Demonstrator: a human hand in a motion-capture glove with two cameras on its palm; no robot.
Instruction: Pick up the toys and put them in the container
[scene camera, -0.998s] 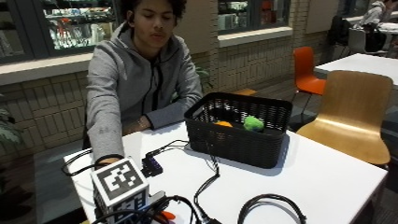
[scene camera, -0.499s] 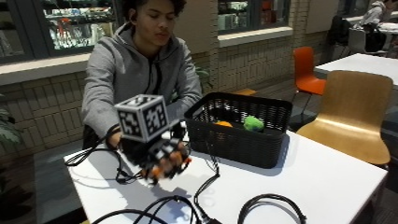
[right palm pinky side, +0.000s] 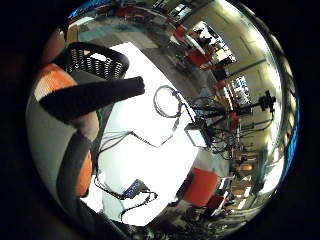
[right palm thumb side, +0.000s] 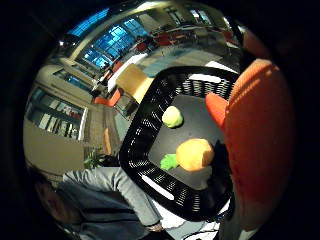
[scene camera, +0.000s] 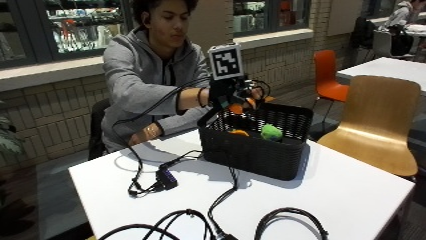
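My gloved right hand (scene camera: 234, 95) hovers just above the back rim of the black mesh basket (scene camera: 256, 150) on the white table. Its fingers (right palm pinky side: 95, 95) curl round an orange plush toy (scene camera: 238, 107), which looms large beside the palm (right palm thumb side: 255, 135) and wraps the finger (right palm pinky side: 52, 82). Down in the basket (right palm thumb side: 145, 135) lie an orange toy with a green leaf (right palm thumb side: 194, 154), a pale green ball (right palm thumb side: 173, 116) and a red-orange piece (right palm thumb side: 216, 110). From outside, the orange toy (scene camera: 238, 132) and a green one (scene camera: 270, 132) show over the rim.
The person's bare left hand (scene camera: 150, 132) rests on the white table (scene camera: 346, 195) behind the basket. Black cables (scene camera: 200, 220) and a small black box (scene camera: 165, 178) lie across the near table. A wooden chair (scene camera: 379, 120) stands to the right.
The gloved hand has risen from the table's near corner with the orange toy and travelled across to above the basket. The toys inside the basket lie as before.
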